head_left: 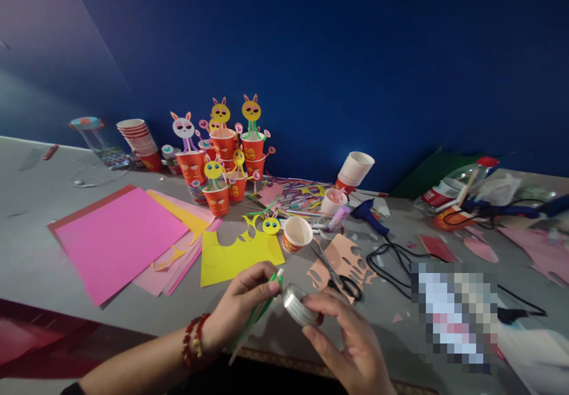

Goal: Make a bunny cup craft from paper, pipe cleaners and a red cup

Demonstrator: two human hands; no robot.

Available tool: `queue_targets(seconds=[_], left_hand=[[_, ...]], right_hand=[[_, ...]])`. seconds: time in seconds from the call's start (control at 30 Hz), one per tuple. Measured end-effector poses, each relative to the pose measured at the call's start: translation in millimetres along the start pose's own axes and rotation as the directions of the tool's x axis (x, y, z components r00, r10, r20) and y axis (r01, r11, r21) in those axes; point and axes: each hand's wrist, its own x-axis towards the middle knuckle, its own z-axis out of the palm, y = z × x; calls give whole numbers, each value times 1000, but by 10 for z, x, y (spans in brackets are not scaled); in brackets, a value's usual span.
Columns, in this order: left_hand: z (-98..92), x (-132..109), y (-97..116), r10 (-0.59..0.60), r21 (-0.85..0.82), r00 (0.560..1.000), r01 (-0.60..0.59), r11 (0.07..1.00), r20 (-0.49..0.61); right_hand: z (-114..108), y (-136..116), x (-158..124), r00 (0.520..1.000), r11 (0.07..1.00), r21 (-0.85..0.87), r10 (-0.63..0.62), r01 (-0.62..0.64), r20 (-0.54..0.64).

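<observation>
My left hand (244,300), with red beads at the wrist, pinches a bundle of green strips (262,312) together with a whitish stick. Close to its right, my right hand (340,330) grips a roll of clear tape (297,305) between thumb and fingers. Beyond the hands stands an open paper cup (297,233). A yellow rabbit face (271,224) lies beside it, next to a cut yellow sheet (240,256). Black-handled scissors (340,279) rest on cut peach paper (347,253) to the right.
Red cups with rabbit figures (217,196) stand at the back. Pink sheets (120,235) lie at left. Stacked cups (137,140), a blue glue gun (371,217) with black cable, a bottle (462,185) and a pile of colored sticks (293,193) are also on the table (178,312).
</observation>
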Motion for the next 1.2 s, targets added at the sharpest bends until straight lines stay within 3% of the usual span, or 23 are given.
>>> queue_targets(seconds=[0.2,0.4,0.6,0.67,0.73,0.8,0.87,0.97,1.2], left_hand=[[-17,27,-58,-150,-95,989,149,984,-9],[-87,40,-43,-221,-5,974,222,975,46],[-124,17,-84,-253,25,965,252,967,69],[-121,14,-65,-250,34,967,248,968,54],[-110,16,-37,-238,46,971,236,971,39],[-93,20,-18,-225,58,974,223,973,37],[-72,25,-19,-215,57,976,213,975,40],[-52,29,-55,-229,38,973,227,973,41],[-108,46,-104,-240,103,968,232,967,68]], right_hand=[[61,62,-33,995,994,63,96,-94,-20],[169,89,-134,960,935,216,276,-280,51],[94,212,-290,949,913,260,304,-315,85],[-41,329,-310,941,931,152,338,-333,-5],[-201,478,-312,924,926,-104,342,-362,-171],[-338,627,-302,903,831,-368,336,-418,-267],[-414,743,-284,910,725,-551,349,-413,-222],[-419,822,-245,904,625,-678,402,-386,-145],[-452,794,-136,871,604,-674,475,-425,-123]])
